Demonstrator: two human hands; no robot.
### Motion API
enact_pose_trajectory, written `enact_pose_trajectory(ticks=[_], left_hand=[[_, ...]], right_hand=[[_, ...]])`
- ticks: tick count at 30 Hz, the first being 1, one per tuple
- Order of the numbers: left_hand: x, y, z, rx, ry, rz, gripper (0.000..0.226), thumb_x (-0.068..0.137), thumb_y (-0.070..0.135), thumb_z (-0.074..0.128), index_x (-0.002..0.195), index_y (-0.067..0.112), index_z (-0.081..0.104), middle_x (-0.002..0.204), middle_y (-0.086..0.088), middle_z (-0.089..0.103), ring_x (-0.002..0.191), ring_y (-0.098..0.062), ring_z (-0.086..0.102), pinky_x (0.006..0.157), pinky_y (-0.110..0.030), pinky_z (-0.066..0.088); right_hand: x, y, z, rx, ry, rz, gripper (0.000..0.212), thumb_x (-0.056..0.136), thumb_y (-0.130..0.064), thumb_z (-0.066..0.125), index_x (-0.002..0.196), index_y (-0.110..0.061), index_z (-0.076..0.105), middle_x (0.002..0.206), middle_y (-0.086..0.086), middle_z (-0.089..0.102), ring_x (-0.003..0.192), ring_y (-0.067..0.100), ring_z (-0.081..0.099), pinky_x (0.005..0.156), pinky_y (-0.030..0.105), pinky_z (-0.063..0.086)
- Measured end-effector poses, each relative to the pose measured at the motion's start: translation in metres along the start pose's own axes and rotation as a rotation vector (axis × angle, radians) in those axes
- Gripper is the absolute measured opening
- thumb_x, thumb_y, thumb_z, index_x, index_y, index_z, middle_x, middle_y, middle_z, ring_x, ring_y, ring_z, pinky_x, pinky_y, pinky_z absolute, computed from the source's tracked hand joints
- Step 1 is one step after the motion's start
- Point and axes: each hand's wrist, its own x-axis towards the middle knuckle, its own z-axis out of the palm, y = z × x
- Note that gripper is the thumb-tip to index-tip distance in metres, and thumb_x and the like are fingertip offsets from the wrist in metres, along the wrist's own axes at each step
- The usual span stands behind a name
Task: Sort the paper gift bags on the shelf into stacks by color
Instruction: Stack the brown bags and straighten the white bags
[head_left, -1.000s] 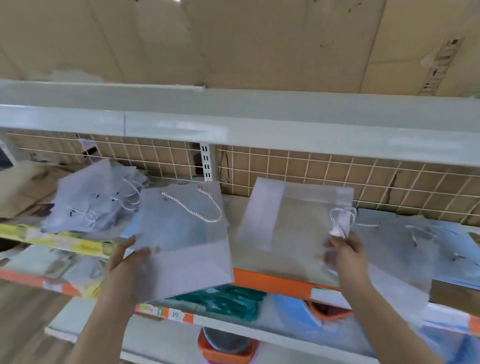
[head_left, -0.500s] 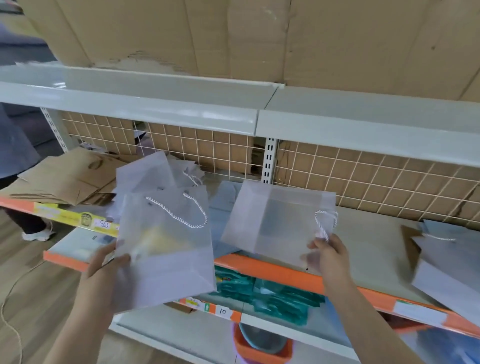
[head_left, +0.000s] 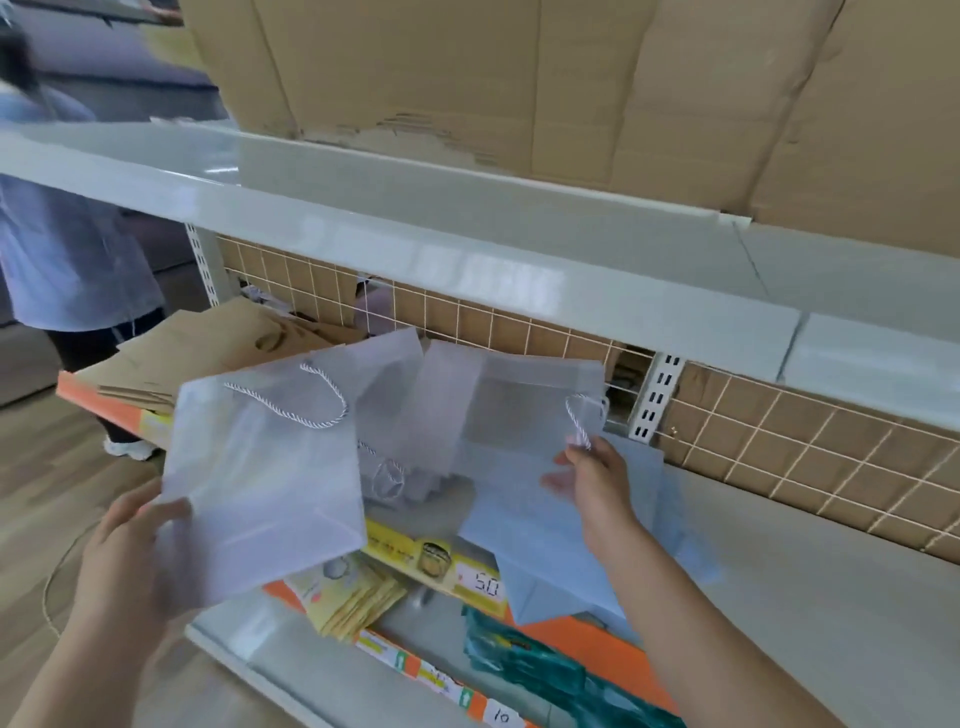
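We face a grey metal shelf (head_left: 779, 597) with an orange front edge, backed by a wire grid (head_left: 779, 447), and above it a second shelf board (head_left: 467, 234) carrying large cardboard boxes (head_left: 571, 78). At the far left stands another person in a light blue shirt (head_left: 67, 249). On the left end of the shelf lies a stack of brown paper bags (head_left: 208, 353). Beside it, toward the middle, a loose heap of pale lilac bags (head_left: 395, 415) rests on the shelf, and just right of that lie light blue bags (head_left: 524, 525), their corner hanging over the orange edge. Our left hand (head_left: 130, 561) grips the lower corner of one pale bag (head_left: 260, 478), held in front of the shelf with its white rope handle (head_left: 306, 400) facing us. Our right hand (head_left: 592, 478) pinches a second pale bag (head_left: 519, 410) at its rope handle, holding it over the heap. Below, yellow packets (head_left: 353, 597) and teal packets (head_left: 545, 675) sit on the lower shelf.
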Motion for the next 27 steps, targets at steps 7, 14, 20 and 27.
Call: enact_pose_trajectory(ticks=[7, 14, 20, 27], left_hand=[[0.081, 0.006, -0.007, 0.013, -0.048, -0.011, 0.037, 0.081, 0.020, 0.061, 0.118, 0.027, 0.063, 0.120, -0.013, 0.061, 0.095, -0.026, 0.054, 0.089, -0.049, 0.045], [0.170, 0.035, 0.019, 0.120, -0.228, -0.061, 0.020, 0.084, 0.010, 0.062, 0.086, 0.029, 0.067, 0.086, 0.001, 0.067, 0.066, -0.018, 0.062, 0.062, -0.027, 0.049], [0.225, 0.055, 0.054, 0.260, -0.438, -0.078, 0.020, 0.080, 0.012, 0.065, 0.083, 0.032, 0.067, 0.066, 0.006, 0.068, 0.051, -0.013, 0.062, 0.050, -0.025, 0.046], [0.247, 0.043, 0.132, 0.389, -0.641, 0.002, 0.032, 0.074, 0.005, 0.074, 0.102, 0.012, 0.058, 0.081, 0.008, 0.067, 0.053, 0.001, 0.064, 0.048, -0.024, 0.049]], right_hand=[[0.039, -0.024, 0.107, -0.020, -0.083, 0.013, 0.016, 0.092, 0.000, 0.050, 0.082, -0.011, 0.056, 0.072, 0.007, 0.056, 0.043, 0.012, 0.061, 0.040, 0.025, 0.052], [0.061, -0.003, 0.182, -0.304, -0.003, 0.089, 0.035, 0.085, 0.001, 0.053, 0.118, -0.010, 0.050, 0.106, 0.013, 0.059, 0.065, 0.024, 0.063, 0.051, 0.032, 0.057], [0.057, 0.018, 0.197, -0.911, 0.160, -0.094, 0.074, 0.080, -0.024, 0.064, 0.143, -0.016, 0.027, 0.130, 0.012, 0.050, 0.105, 0.035, 0.060, 0.078, 0.045, 0.055], [0.053, 0.020, 0.181, -1.028, 0.248, -0.046, 0.043, 0.088, -0.040, 0.051, 0.130, -0.030, 0.052, 0.131, 0.003, 0.047, 0.115, 0.024, 0.053, 0.087, 0.029, 0.041]])
